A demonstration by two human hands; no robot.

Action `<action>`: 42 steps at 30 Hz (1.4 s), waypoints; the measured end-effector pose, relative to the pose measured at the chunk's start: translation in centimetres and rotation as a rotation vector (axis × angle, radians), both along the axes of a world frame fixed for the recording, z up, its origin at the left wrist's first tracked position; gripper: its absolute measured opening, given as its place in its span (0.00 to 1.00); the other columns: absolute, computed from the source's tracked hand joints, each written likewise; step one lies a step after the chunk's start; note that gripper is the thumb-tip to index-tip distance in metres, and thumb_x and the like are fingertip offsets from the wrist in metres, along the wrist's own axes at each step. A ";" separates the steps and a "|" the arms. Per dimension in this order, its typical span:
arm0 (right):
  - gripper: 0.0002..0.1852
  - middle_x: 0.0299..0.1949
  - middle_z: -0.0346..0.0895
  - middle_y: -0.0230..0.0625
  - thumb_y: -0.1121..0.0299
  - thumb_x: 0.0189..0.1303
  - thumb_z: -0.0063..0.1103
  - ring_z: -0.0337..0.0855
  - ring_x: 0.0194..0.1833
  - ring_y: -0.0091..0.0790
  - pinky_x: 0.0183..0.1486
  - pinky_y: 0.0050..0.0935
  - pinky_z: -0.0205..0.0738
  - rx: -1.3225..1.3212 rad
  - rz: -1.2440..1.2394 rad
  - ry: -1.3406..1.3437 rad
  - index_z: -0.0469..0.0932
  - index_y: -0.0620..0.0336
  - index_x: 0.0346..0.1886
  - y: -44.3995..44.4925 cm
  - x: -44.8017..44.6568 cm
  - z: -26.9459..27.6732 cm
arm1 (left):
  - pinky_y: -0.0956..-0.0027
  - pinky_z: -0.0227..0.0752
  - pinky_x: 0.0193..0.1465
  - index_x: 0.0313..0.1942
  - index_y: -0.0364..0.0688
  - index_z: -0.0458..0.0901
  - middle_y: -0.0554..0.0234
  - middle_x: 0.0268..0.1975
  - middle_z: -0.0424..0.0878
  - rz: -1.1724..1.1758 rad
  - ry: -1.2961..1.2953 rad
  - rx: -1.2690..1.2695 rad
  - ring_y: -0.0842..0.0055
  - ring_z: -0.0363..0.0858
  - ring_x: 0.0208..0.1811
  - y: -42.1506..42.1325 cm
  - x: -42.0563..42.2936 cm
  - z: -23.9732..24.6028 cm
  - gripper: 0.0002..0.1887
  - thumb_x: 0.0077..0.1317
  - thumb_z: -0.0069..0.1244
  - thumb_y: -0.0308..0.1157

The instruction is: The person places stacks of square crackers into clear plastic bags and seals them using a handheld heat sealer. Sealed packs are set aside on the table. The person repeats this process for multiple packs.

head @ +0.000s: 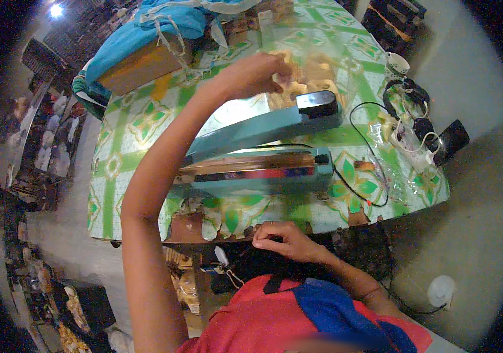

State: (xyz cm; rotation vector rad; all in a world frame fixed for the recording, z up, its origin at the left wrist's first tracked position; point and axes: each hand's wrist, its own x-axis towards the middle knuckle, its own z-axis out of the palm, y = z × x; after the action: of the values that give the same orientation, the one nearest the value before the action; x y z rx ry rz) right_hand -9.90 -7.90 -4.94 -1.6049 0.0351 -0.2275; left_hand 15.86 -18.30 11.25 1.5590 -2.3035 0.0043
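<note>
My left hand (273, 73) reaches across the table, blurred, over several light wooden pieces with holes (297, 90). Its fingers bend downward, and their grip on anything cannot be made out. Below that arm lies a teal impulse heat sealer (251, 187), partly covered by the forearm on its left. The sealer's lever arm (251, 131), tipped in black and silver, is raised apart from the sealing bar. At the table's front edge, my right hand (289, 242) has loosely curled fingers, with thumb and forefinger close together; whether something small is between them is unclear.
A green-and-white patterned cover (145, 117), torn along the front, lies on the table (187, 227). Blue cloth (128, 57) drapes over a cardboard box (145, 66) at back left. On the right are a cup (397, 64), cables (386, 176), a phone (452, 140) and clear plastic (394, 185).
</note>
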 end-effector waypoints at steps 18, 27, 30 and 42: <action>0.20 0.52 0.71 0.36 0.68 0.54 0.66 0.72 0.52 0.28 0.53 0.31 0.69 0.151 -0.249 0.066 0.72 0.59 0.49 -1.9 -0.9 2.5 | 0.65 0.72 0.33 0.28 0.34 0.80 0.52 0.27 0.79 0.620 -0.489 -0.754 0.63 0.78 0.27 16.5 1.0 16.4 0.07 0.48 0.51 0.26; 0.69 0.67 0.49 0.45 0.58 0.29 0.82 0.53 0.68 0.43 0.67 0.42 0.53 0.092 -0.270 -0.141 0.35 0.57 0.69 0.8 -0.8 7.8 | 0.65 0.72 0.37 0.30 0.36 0.83 0.55 0.28 0.80 0.343 -0.140 -0.518 0.64 0.79 0.31 23.3 -9.8 11.5 0.11 0.45 0.53 0.29; 0.76 0.68 0.45 0.46 0.58 0.24 0.84 0.51 0.68 0.46 0.68 0.43 0.51 0.155 -0.275 0.009 0.27 0.59 0.70 1.3 -2.3 5.9 | 0.65 0.72 0.38 0.31 0.37 0.84 0.56 0.29 0.81 0.318 -0.009 -0.317 0.64 0.79 0.33 23.4 -10.9 7.6 0.12 0.44 0.54 0.30; 0.67 0.68 0.45 0.55 0.50 0.34 0.77 0.51 0.68 0.55 0.69 0.41 0.50 -0.388 -0.504 0.051 0.36 0.64 0.70 -0.2 -0.8 -2.6 | 0.61 0.70 0.43 0.36 0.37 0.83 0.55 0.36 0.83 0.156 0.293 -0.087 0.62 0.79 0.41 21.7 -9.5 4.3 0.14 0.53 0.53 0.36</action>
State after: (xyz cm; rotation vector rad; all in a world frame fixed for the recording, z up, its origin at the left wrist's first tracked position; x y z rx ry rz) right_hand -10.71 -8.14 -7.57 -1.9692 0.4619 -0.6121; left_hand 6.40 3.37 15.51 1.5758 -1.9297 -0.0782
